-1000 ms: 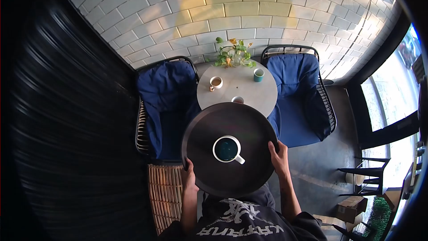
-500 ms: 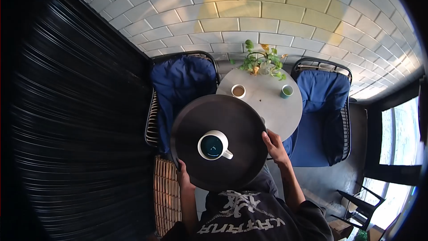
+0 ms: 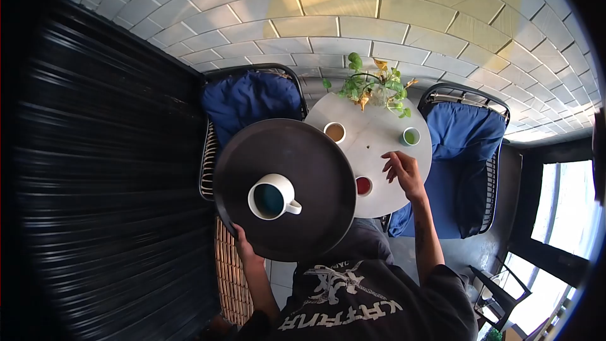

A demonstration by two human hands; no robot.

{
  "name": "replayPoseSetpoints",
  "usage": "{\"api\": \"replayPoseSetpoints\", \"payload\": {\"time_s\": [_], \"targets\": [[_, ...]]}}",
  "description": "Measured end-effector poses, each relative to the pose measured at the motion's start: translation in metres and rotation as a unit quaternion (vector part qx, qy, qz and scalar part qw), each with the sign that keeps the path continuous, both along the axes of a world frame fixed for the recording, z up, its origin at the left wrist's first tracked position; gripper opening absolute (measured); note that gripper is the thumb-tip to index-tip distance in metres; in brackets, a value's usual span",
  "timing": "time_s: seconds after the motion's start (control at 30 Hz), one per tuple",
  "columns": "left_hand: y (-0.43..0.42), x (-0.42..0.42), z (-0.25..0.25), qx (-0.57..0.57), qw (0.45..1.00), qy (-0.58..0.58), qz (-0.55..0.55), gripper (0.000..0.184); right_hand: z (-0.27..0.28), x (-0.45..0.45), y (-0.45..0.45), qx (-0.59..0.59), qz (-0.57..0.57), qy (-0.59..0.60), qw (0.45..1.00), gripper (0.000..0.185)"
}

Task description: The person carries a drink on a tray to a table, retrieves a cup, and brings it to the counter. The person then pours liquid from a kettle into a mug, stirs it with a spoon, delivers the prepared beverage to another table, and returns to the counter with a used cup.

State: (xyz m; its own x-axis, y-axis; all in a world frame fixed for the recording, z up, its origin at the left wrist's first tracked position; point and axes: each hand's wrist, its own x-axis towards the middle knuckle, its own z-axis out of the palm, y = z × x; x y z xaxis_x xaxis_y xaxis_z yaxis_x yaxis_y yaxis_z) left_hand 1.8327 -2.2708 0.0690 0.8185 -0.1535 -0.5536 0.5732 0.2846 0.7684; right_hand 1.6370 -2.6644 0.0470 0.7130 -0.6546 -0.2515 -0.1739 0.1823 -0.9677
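Observation:
A round dark tray (image 3: 315,170) is held at its lower left rim by my left hand (image 3: 247,249), the thumb over the edge and the other fingers hidden beneath. On it stands a white mug (image 3: 275,194) of dark blue-green liquid. My right hand (image 3: 404,172) hangs over the round table (image 3: 385,151), fingers apart and a little bent, holding nothing. Close to its left is a cup of red liquid (image 3: 363,185). A cup of brown drink (image 3: 334,132) and a cup of green liquid (image 3: 410,137) stand farther back on the table.
A leafy plant in a glass vase (image 3: 380,95) stands at the table's back edge. Blue-cushioned chairs flank the table, one left (image 3: 252,101) and one right (image 3: 457,132). Behind is a brick wall (image 3: 315,25). A woven bench (image 3: 232,278) lies lower left, a black chair (image 3: 502,293) lower right.
My right hand has let go of the tray and moved over the table. The tray, in my left hand, has shifted left, and the cup of red liquid has come into view.

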Motion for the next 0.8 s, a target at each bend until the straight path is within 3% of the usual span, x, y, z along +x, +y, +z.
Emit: {"api": "replayPoseSetpoints", "payload": {"time_s": [0.07, 0.17, 0.27, 0.33, 0.37, 0.43, 0.47, 0.53, 0.63, 0.67, 0.73, 0.8], "targets": [[0.001, 0.010, 0.001, 0.025, 0.999, -0.033, 0.002, 0.066, -0.009, 0.005, -0.003, -0.009, -0.014, 0.019, 1.000, 0.031], [0.017, 0.025, -0.016, -0.012, 1.000, 0.007, 0.000, 0.066, -0.041, 0.019, -0.009, -0.028, -0.016, 0.070, 0.997, 0.022], [0.012, 0.021, -0.012, 0.017, 1.000, 0.021, 0.017, 0.068, -0.069, 0.045, -0.007, -0.102, 0.018, 0.098, 0.990, 0.031], [0.013, 0.017, -0.011, 0.039, 0.998, 0.027, 0.033, 0.068, -0.090, 0.069, -0.007, -0.150, 0.066, 0.158, 0.974, 0.057], [0.015, 0.015, -0.015, 0.027, 0.997, 0.050, 0.046, 0.069, -0.102, 0.083, -0.009, -0.150, 0.068, 0.157, 0.974, 0.057], [0.018, 0.009, -0.016, 0.015, 0.995, 0.072, 0.063, 0.071, -0.132, 0.108, -0.008, -0.247, 0.091, 0.155, 0.952, 0.090], [0.017, 0.005, -0.014, 0.024, 0.995, 0.065, 0.071, 0.072, -0.151, 0.120, -0.009, -0.247, 0.095, 0.152, 0.952, 0.090], [0.017, -0.003, -0.011, 0.031, 0.994, 0.055, 0.084, 0.073, -0.181, 0.142, -0.008, -0.346, 0.089, 0.130, 0.925, 0.110], [0.023, -0.013, -0.012, 0.003, 0.995, 0.040, 0.089, 0.074, -0.191, 0.166, -0.009, -0.393, 0.158, 0.220, 0.879, 0.121], [0.030, -0.017, -0.016, -0.009, 0.995, 0.044, 0.084, 0.074, -0.189, 0.171, -0.009, -0.337, 0.200, 0.281, 0.876, 0.124], [0.031, -0.025, -0.011, -0.020, 0.995, 0.045, 0.089, 0.074, -0.203, 0.180, -0.008, -0.339, 0.205, 0.279, 0.875, 0.124], [0.023, -0.034, -0.001, 0.041, 0.991, 0.041, 0.122, 0.073, -0.216, 0.182, -0.008, -0.359, 0.183, 0.258, 0.878, 0.118]]}}
